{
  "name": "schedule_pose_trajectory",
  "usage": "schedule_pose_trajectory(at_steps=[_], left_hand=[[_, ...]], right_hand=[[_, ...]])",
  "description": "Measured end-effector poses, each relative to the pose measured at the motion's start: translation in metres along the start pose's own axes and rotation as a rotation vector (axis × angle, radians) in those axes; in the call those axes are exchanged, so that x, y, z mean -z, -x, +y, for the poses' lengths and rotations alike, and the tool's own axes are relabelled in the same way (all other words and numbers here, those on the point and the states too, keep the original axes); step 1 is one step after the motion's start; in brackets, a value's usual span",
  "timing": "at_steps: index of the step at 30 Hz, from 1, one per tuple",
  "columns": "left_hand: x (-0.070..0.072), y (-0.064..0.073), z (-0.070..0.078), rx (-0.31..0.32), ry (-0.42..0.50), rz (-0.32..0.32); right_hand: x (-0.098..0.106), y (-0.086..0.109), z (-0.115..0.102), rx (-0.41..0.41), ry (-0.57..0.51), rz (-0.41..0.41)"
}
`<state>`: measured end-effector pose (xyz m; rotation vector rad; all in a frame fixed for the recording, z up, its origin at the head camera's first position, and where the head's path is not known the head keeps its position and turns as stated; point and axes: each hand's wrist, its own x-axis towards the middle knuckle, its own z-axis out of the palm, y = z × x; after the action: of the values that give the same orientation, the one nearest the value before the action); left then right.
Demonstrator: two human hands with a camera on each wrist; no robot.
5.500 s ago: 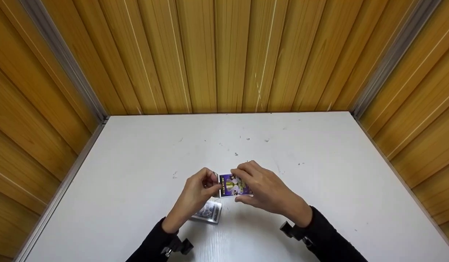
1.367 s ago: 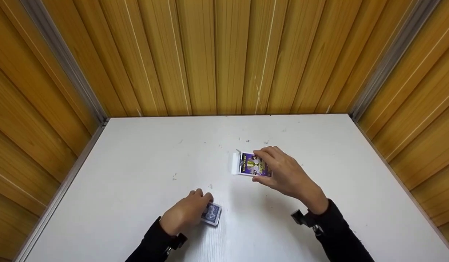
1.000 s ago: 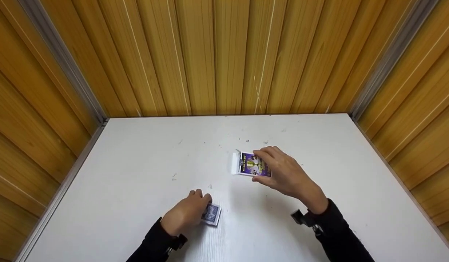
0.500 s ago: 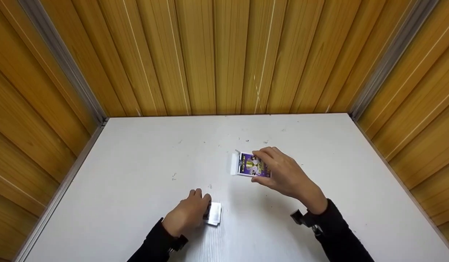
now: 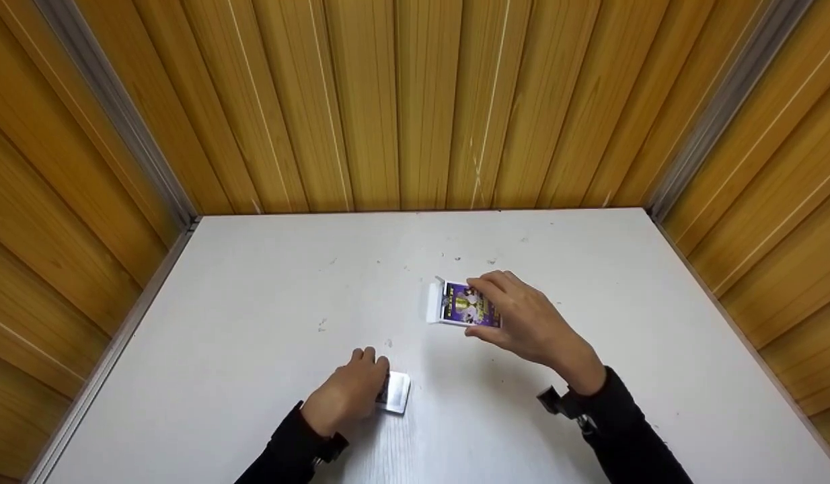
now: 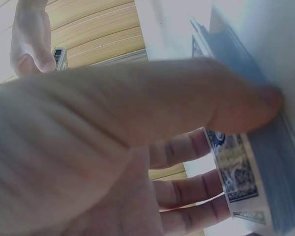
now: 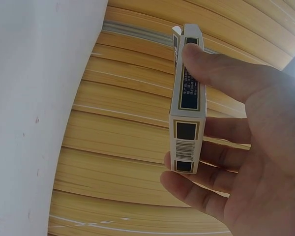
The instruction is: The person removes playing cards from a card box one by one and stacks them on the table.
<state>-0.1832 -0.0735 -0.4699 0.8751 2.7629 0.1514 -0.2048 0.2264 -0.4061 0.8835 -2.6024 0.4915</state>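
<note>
My left hand [image 5: 346,395] grips a deck of playing cards [image 5: 397,392] low on the white table [image 5: 253,289]. In the left wrist view the thumb lies across the deck's edge [image 6: 274,164], and the fingers touch a patterned card on its other side. Glare whitens the part of the deck that shows in the head view. Off to the right and farther back, my right hand [image 5: 531,317] holds a purple card box [image 5: 465,306] by its sides. Its white end flap [image 5: 434,302] stands open toward the left. The right wrist view shows the box's barcode end [image 7: 186,150].
Wood-patterned panels [image 5: 422,107] close off the back and both sides of the table. Metal strips [image 5: 119,101] run down the corners. Small dark scuffs mark the tabletop. A black wrist mount [image 5: 549,401] sits at each sleeve.
Earlier both hands were at the box; the left has since gone down to the deck, and the right has carried the box back and right. Lately the deck's blue top has turned pale.
</note>
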Motion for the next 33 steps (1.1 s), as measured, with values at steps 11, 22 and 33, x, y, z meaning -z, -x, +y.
schedule_pose_trajectory(at_steps=[11,22,33], left_hand=[[-0.0008,0.0045,-0.0018,-0.066,-0.004,0.098],[0.0015,0.0017,-0.0001,-0.004,-0.003,0.015],[0.0002,0.0009,-0.0006,0.016,0.003,-0.023]], right_hand=[[-0.0010,-0.0001,0.0000,-0.007,0.001,-0.008],[-0.0016,-0.0002,-0.0010,-0.002,-0.004,-0.011],[-0.0041,0.0007,-0.0025,-0.013,-0.012,-0.036]])
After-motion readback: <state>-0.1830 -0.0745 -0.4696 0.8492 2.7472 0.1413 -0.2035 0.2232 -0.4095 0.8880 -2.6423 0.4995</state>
